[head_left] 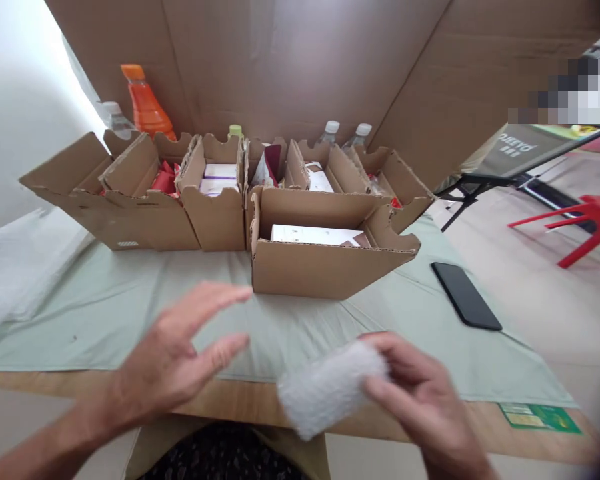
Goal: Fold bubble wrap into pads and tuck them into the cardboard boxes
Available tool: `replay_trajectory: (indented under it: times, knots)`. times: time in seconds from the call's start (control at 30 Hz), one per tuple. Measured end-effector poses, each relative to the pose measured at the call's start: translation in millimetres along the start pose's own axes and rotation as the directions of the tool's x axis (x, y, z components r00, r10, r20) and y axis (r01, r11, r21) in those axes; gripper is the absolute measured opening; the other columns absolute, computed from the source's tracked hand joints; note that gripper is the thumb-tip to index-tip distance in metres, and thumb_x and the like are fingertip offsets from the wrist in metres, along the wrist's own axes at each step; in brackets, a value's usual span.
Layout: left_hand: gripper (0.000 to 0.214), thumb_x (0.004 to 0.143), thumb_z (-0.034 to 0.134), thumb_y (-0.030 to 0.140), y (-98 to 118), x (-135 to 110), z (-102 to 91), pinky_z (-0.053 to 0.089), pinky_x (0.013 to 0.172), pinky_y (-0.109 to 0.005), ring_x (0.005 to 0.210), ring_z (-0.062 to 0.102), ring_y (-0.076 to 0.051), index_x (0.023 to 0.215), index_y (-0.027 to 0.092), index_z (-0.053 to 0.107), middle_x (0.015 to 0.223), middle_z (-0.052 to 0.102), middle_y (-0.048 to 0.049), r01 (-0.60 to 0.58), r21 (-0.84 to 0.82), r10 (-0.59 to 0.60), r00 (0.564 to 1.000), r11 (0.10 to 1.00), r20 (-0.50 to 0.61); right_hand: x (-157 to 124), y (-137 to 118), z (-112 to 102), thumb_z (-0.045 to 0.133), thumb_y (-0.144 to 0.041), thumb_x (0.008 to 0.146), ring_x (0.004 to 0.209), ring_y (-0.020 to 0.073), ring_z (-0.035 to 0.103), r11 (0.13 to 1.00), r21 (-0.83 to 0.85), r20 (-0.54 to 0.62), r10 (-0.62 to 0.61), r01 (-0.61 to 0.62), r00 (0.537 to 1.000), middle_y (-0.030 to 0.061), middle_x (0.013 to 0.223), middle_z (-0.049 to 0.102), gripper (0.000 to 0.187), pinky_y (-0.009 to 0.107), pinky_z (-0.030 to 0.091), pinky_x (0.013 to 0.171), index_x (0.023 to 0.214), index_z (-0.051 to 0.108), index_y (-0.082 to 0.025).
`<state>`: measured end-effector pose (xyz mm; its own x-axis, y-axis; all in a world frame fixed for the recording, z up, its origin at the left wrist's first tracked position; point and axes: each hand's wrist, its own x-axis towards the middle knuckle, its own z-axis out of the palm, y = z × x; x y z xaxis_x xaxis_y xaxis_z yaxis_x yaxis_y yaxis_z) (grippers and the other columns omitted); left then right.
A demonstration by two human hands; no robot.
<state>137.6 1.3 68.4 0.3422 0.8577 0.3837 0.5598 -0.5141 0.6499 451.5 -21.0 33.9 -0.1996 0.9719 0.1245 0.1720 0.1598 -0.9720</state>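
My right hand (423, 393) is closed around one end of a white fluffy roll (327, 387), which it holds over the near table edge. A bit of something red shows just above its fingers. My left hand (180, 350) hovers to the left of the roll with its fingers stretched out and apart, holding nothing. Straight ahead stands an open cardboard box (325, 267) with a flat white package (313, 235) inside.
A row of open cardboard boxes (150, 223) with red and white packs lines the back, before a tall cardboard sheet. Bottles, one orange (145, 103), stand behind. A black phone (465, 295) lies on the pale green cloth (80, 313). Red chair (585, 223) at right.
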Motion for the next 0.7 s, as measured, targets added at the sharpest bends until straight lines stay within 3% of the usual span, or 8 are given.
replay_trajectory:
  times: [0.1, 0.17, 0.27, 0.33, 0.4, 0.47, 0.63, 0.7]
  knots:
    - [0.029, 0.098, 0.059, 0.023, 20.5, 79.5, -15.6, 0.055, 0.097, -0.031, 0.110, 0.071, -0.020, 0.125, 0.022, 0.070, 0.120, 0.077, -0.0048, -0.187, 0.060, 0.186, 0.982, 0.981, 0.017, 5.1, -14.7, -39.2, 0.075, -0.044, 0.091, 0.071, 0.0196, 0.069, 0.995, 0.040, -0.308, -0.080, 0.097, 0.948, 0.0042, 0.086, 0.074, 0.023, 0.027, 0.056, 0.059, 0.107, 0.074, -0.028]
    - [0.029, 0.096, 0.057, 0.021, 33.7, 134.0, -7.2, 0.054, 0.094, -0.034, 0.104, 0.071, -0.021, 0.119, 0.023, 0.075, 0.116, 0.078, -0.0033, -0.273, 0.044, 0.259, 0.944, 0.961, 0.204, 13.2, -23.5, -55.2, 0.076, -0.041, 0.090, 0.092, 0.0245, 0.073, 0.985, -0.071, -0.390, -0.171, 0.155, 0.905, 0.0066, 0.103, 0.076, 0.018, 0.029, 0.059, 0.067, 0.104, 0.074, -0.030]
    - [0.030, 0.087, 0.064, 0.021, 46.4, 201.2, 19.3, 0.051, 0.096, -0.038, 0.110, 0.070, -0.028, 0.113, 0.023, 0.079, 0.118, 0.078, -0.0035, -0.252, 0.048, 0.195, 0.844, 0.967, 0.499, 31.3, -32.0, -70.7, 0.075, -0.030, 0.089, 0.134, 0.0314, 0.060, 0.875, -0.433, -0.228, -0.338, 0.216, 0.913, 0.0072, 0.137, 0.068, 0.007, 0.032, 0.059, 0.079, 0.096, 0.073, -0.029]
    - [0.033, 0.084, 0.068, 0.026, 49.4, 230.6, 34.5, 0.049, 0.096, -0.039, 0.112, 0.068, -0.030, 0.115, 0.025, 0.079, 0.115, 0.078, -0.0028, -0.224, 0.074, 0.132, 0.777, 0.972, 0.616, 44.5, -33.1, -78.2, 0.072, -0.026, 0.090, 0.134, 0.0322, 0.061, 0.732, -0.625, -0.056, -0.388, 0.271, 0.920, 0.0071, 0.151, 0.059, 0.007, 0.035, 0.059, 0.080, 0.097, 0.071, -0.028]
    - [0.035, 0.084, 0.068, 0.031, 49.2, 247.4, 43.4, 0.049, 0.095, -0.039, 0.111, 0.068, -0.031, 0.118, 0.027, 0.077, 0.112, 0.077, -0.0019, -0.215, 0.098, 0.096, 0.740, 0.972, 0.666, 56.0, -30.8, -83.3, 0.068, -0.025, 0.092, 0.121, 0.0296, 0.068, 0.624, -0.710, 0.070, -0.400, 0.327, 0.914, 0.0089, 0.155, 0.055, 0.008, 0.036, 0.059, 0.079, 0.100, 0.069, -0.026]
    - [0.036, 0.086, 0.065, 0.033, 47.4, 253.6, 48.3, 0.048, 0.093, -0.038, 0.108, 0.068, -0.030, 0.120, 0.027, 0.076, 0.112, 0.077, -0.0022, -0.221, 0.120, 0.081, 0.725, 0.968, 0.684, 64.5, -26.3, -85.7, 0.064, -0.023, 0.092, 0.114, 0.0277, 0.071, 0.583, -0.727, 0.144, -0.388, 0.363, 0.910, 0.0105, 0.152, 0.057, 0.009, 0.036, 0.060, 0.080, 0.100, 0.068, -0.024]
    - [0.057, 0.081, 0.070, 0.039, 46.0, 246.8, 62.0, 0.047, 0.084, -0.036, 0.102, 0.068, -0.030, 0.137, 0.025, 0.064, 0.123, 0.074, -0.0075, -0.303, 0.260, 0.005, 0.660, 0.917, 0.751, 71.4, -15.9, -85.5, 0.063, -0.019, 0.091, 0.091, 0.0201, 0.072, 0.610, -0.700, 0.138, -0.396, 0.372, 0.908, 0.0083, 0.127, 0.069, 0.010, 0.029, 0.058, 0.067, 0.100, 0.064, -0.024]
    - [0.069, 0.078, 0.071, 0.040, 46.7, 243.9, 67.0, 0.047, 0.083, -0.035, 0.101, 0.067, -0.030, 0.145, 0.024, 0.057, 0.126, 0.073, -0.0095, -0.298, 0.296, -0.043, 0.636, 0.908, 0.771, 70.9, -14.4, -85.6, 0.063, -0.018, 0.091, 0.090, 0.0197, 0.071, 0.619, -0.688, 0.126, -0.411, 0.378, 0.903, 0.0075, 0.121, 0.070, 0.011, 0.027, 0.056, 0.063, 0.100, 0.063, -0.025]
